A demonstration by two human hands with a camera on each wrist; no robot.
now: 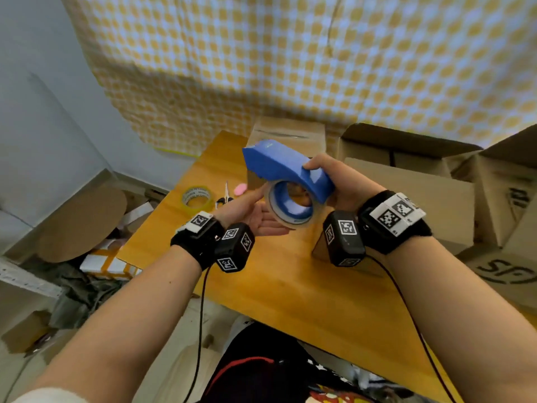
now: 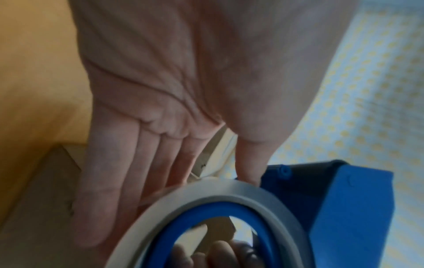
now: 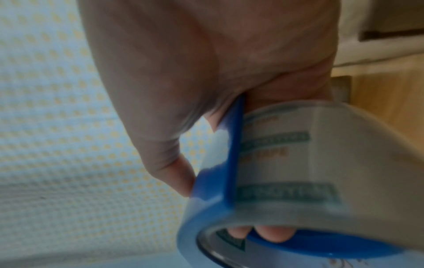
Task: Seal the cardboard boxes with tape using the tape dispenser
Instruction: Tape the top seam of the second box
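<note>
We are gripping the blue tape dispenser (image 1: 286,170) in our right hand (image 1: 337,181), above the table; our flat left hand (image 1: 255,212) is steadying its roll (image 1: 286,209), which risks slipping off sideways.

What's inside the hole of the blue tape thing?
Fingertips of the right hand poke through the tape dispenser, inside its tape roll. The rest of those fingers is hidden behind the roll.
</note>
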